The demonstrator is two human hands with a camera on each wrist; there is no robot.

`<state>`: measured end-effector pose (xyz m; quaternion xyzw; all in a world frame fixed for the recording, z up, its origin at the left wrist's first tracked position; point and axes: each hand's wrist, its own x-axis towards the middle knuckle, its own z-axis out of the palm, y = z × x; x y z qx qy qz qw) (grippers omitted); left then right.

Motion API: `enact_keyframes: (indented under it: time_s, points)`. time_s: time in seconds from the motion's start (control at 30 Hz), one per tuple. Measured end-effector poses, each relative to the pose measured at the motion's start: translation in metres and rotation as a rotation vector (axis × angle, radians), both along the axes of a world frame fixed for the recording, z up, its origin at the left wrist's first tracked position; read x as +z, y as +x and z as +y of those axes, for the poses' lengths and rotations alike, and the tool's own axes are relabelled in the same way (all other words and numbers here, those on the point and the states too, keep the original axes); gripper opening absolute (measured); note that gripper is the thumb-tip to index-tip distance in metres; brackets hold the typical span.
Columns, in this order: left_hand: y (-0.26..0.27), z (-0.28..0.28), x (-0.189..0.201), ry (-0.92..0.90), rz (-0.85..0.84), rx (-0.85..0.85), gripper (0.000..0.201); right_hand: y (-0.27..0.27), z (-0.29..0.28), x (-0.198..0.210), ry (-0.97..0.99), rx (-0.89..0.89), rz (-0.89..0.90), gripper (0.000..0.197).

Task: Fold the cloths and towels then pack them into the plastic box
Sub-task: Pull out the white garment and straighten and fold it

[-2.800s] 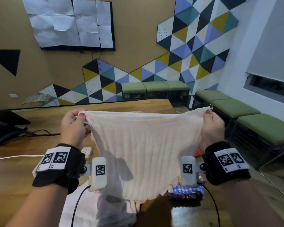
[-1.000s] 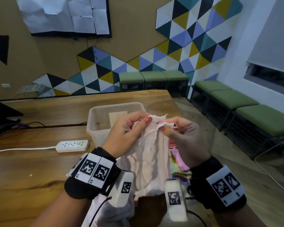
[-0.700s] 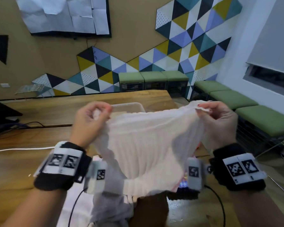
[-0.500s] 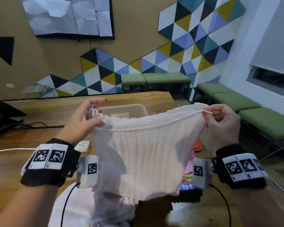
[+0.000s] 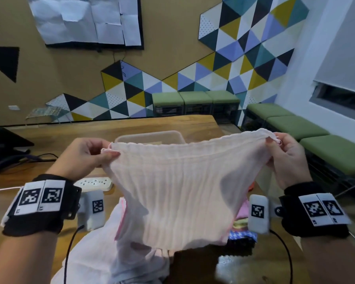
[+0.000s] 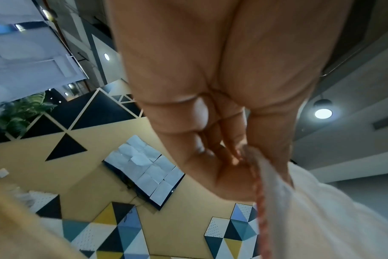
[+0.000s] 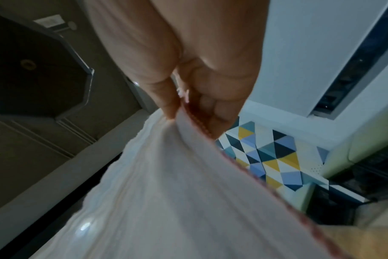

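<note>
A thin pale pink cloth (image 5: pixel 180 191) hangs doubled and stretched in the air above the wooden table (image 5: pixel 55 130). My left hand (image 5: pixel 109 153) pinches its upper left corner, and my right hand (image 5: pixel 274 142) pinches the upper right corner. In the left wrist view the left hand (image 6: pixel 248 157) grips the pink-edged cloth (image 6: pixel 321 219). The right wrist view shows my right hand (image 7: pixel 184 105) nipping the cloth (image 7: pixel 166 192) between thumb and fingers. Behind the cloth stands the clear plastic box (image 5: pixel 150 137), mostly hidden. More pale cloth (image 5: pixel 111 253) lies heaped below, beside a stack of colourful folded cloths (image 5: pixel 242 230).
A white power strip (image 5: pixel 94 183) with its cable lies on the table to the left. A dark device (image 5: pixel 6 148) with cables sits at the far left. Green benches (image 5: pixel 295 128) line the wall past the table's right edge.
One second ago my hands were together at the cloth's top edge. They have since moved apart, and the cloth now hangs spread flat between them, a little lower and wider.
</note>
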<state>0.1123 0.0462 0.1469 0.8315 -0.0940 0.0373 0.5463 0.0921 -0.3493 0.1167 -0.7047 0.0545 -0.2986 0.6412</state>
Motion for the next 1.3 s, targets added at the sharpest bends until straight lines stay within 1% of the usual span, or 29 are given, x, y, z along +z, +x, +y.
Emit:
enact_keyframes:
  time_s: [0.07,0.1,0.13,0.17,0.23,0.27,0.33,0.4,0.47,0.53,0.57,0.6,0.67,0.7,0.73,0.77,0.8,0.83,0.87,0.93,0.97,1.03,1.07,1.1,1.13,1.17,1.2,1.23,1.3]
  points:
    - [0.004,0.003,-0.006,-0.156,0.064,-0.082,0.04,0.002,0.004,0.0,0.029,0.069,0.028,0.011]
    - [0.005,0.003,-0.009,-0.261,0.098,-0.097,0.045,0.005,0.005,-0.002,0.048,0.079,0.06,0.01]
    - [0.008,0.003,-0.014,-0.363,0.127,-0.082,0.043,0.008,0.007,-0.004,0.069,0.072,0.105,0.009]
    - [0.011,0.002,-0.018,-0.454,0.155,-0.029,0.036,0.013,0.007,-0.009,0.092,0.034,0.168,0.009]
    - [0.017,-0.004,-0.026,-0.565,0.199,0.128,0.026,0.022,0.006,-0.018,0.151,-0.072,0.284,0.011]
    - [0.019,-0.008,-0.029,-0.609,0.213,0.188,0.021,0.023,0.011,-0.018,0.196,-0.094,0.302,0.01]
    - [0.017,-0.024,-0.026,-0.69,0.246,0.219,0.016,0.02,0.03,-0.011,0.263,-0.083,0.292,0.009]
    - [0.006,-0.048,-0.016,-0.696,0.256,0.154,0.016,0.011,0.057,0.0,0.343,0.022,0.251,0.009]
    - [-0.01,-0.077,-0.003,-0.658,0.231,-0.027,0.014,-0.003,0.086,0.011,0.358,0.159,0.183,0.003]
    - [-0.027,-0.103,0.007,-0.592,0.191,-0.168,0.011,-0.014,0.11,0.018,0.257,0.266,0.115,0.008]
    - [-0.033,-0.112,0.011,-0.56,0.17,-0.203,0.011,-0.02,0.118,0.02,0.187,0.335,0.082,0.008]
    - [-0.038,-0.118,0.014,-0.529,0.144,-0.235,0.015,-0.026,0.125,0.024,0.135,0.417,0.053,0.009]
    - [-0.04,-0.121,0.019,-0.464,0.126,-0.306,0.033,-0.034,0.13,0.027,0.056,0.581,0.0,0.021]
    - [-0.041,-0.12,0.021,-0.437,0.144,-0.343,0.041,-0.034,0.128,0.027,0.015,0.621,-0.016,0.029]
    - [-0.042,-0.117,0.025,-0.416,0.169,-0.386,0.044,-0.034,0.125,0.028,-0.013,0.631,-0.021,0.034]
    - [-0.042,-0.114,0.027,-0.395,0.178,-0.423,0.042,-0.032,0.121,0.028,-0.016,0.635,-0.024,0.037]
    - [-0.042,-0.109,0.029,-0.381,0.157,-0.443,0.035,-0.03,0.117,0.028,0.004,0.641,-0.02,0.037]
    - [-0.039,-0.104,0.029,-0.377,0.103,-0.434,0.028,-0.028,0.114,0.029,0.025,0.655,-0.023,0.035]
    - [-0.033,-0.097,0.025,-0.392,0.037,-0.402,0.032,-0.027,0.112,0.032,0.042,0.661,-0.033,0.031]
    - [-0.014,-0.085,0.005,-0.434,-0.029,-0.348,0.063,-0.026,0.107,0.04,0.083,0.7,-0.051,0.029]
    - [-0.004,-0.081,-0.009,-0.412,0.001,-0.343,0.08,-0.025,0.104,0.045,0.121,0.747,-0.047,0.03]
    - [0.007,-0.083,-0.035,-0.296,0.181,-0.435,0.115,-0.024,0.1,0.055,0.217,0.861,-0.018,0.035]
    - [0.01,-0.087,-0.048,-0.261,0.284,-0.51,0.122,-0.023,0.098,0.058,0.248,0.905,0.003,0.037]
    - [0.01,-0.094,-0.056,-0.268,0.373,-0.571,0.119,-0.021,0.096,0.062,0.256,0.933,0.022,0.039]
    - [0.01,-0.099,-0.06,-0.312,0.434,-0.612,0.103,-0.02,0.095,0.065,0.249,0.942,0.037,0.039]
    - [0.011,-0.103,-0.06,-0.361,0.449,-0.621,0.084,-0.017,0.092,0.067,0.23,0.931,0.045,0.038]
    - [0.012,-0.105,-0.055,-0.389,0.423,-0.587,0.07,-0.013,0.088,0.068,0.203,0.898,0.046,0.037]
    - [0.014,-0.104,-0.048,-0.395,0.371,-0.523,0.062,-0.008,0.083,0.068,0.164,0.84,0.037,0.035]
    - [0.02,-0.098,-0.029,-0.392,0.254,-0.394,0.056,0.001,0.071,0.066,0.074,0.679,-0.007,0.034]
